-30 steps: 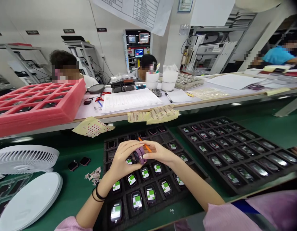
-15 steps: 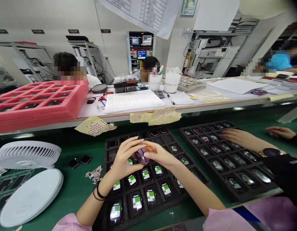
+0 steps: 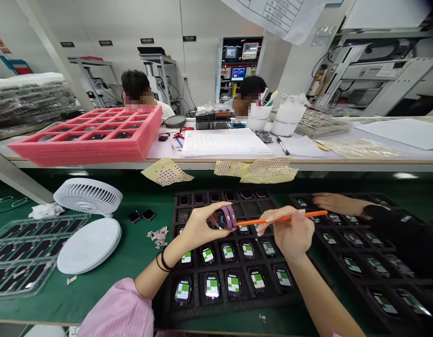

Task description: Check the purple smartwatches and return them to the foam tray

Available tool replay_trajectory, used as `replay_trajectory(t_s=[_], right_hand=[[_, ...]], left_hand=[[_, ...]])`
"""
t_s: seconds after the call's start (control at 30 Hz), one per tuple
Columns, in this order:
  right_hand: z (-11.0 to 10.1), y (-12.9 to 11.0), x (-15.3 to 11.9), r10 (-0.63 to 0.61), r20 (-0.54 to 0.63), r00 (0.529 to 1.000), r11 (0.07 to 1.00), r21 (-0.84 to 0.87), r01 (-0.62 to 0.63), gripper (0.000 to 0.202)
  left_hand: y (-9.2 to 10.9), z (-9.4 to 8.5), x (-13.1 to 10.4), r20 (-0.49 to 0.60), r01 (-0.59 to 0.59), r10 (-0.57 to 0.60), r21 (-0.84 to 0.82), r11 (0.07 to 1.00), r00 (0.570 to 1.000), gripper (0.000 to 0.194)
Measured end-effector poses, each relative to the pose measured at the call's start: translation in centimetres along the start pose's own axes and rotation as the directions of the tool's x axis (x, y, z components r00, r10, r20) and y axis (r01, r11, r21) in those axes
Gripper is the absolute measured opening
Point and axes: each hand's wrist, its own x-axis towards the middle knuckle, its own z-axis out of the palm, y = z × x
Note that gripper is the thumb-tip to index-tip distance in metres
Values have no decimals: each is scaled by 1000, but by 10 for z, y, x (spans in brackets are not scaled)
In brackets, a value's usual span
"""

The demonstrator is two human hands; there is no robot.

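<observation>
My left hand [image 3: 204, 223] grips a purple smartwatch case [image 3: 231, 217] between thumb and fingers, turned edge-on above a black foam tray [image 3: 216, 311]. In my right hand [image 3: 292, 234] is a thin orange stick [image 3: 282, 218], pinched between thumb and fingers. Its left tip points at the side of the smartwatch case, touching or very close to it. Below both hands, the tray's compartments hold several watches [image 3: 212, 284] with green and white screens. Along its back row, the watches [image 3: 214, 198] have dark screens.
On the right, another person's hand [image 3: 337, 206] reaches over a second black tray [image 3: 330, 262] of watches. At left stand a white fan [image 3: 90, 245], two dark watches [image 3: 149, 214] and small paper pieces [image 3: 158, 236]. A shelf edge [image 3: 202, 164] with a pink foam tray [image 3: 86, 152] runs behind.
My view has turned left. My right hand has drawn away from the watch case to the right, and the orange stick now shows at full length. My left hand still holds the case.
</observation>
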Motion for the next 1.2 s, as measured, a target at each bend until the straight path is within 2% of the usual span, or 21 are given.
replay_trajectory(t_s=[0.1, 0.23, 0.4, 0.47, 0.6, 0.8, 0.87, 1.03, 1.2], right_hand=[[3, 2, -3, -57, -35, 998, 998, -33, 56, 41], [1, 8, -6, -129, -23, 991, 986, -107, 126, 41], [-5, 12, -10, -114, -31, 993, 968, -228, 104, 43], [-6, 13, -11, -125, -18, 992, 956, -271, 116, 43], [-8, 15, -13, -221, 32, 975, 916, -336, 218, 36], [-4, 14, -10, -313, 84, 946, 875, -362, 321, 34], [-1, 12, -7, -275, 96, 957, 879, -378, 291, 32], [8, 7, -4, -45, 44, 998, 946, -319, 56, 32], [11, 7, -6, -20, 60, 998, 968, -247, 34, 30]], left_hand=[[1, 0, 0, -4, -14, 14, 1, 1000, 1000, 56], [1, 1, 0, -6, -19, 19, 8, 1000, 1000, 55], [1, 1, -1, -2, -23, 23, 19, 1000, 1000, 54], [0, 1, -1, -1, -18, 18, 26, 1000, 1000, 54], [-1, 3, -2, -8, -4, 4, 49, 999, 1000, 56], [-3, 6, -2, -21, -12, 13, 59, 998, 1000, 55], [-3, 6, -1, -24, -6, 8, 52, 999, 1000, 55], [-2, 6, 1, 8, 20, -21, 41, 999, 1000, 55], [-1, 6, -1, 34, 13, -15, 41, 999, 999, 56]])
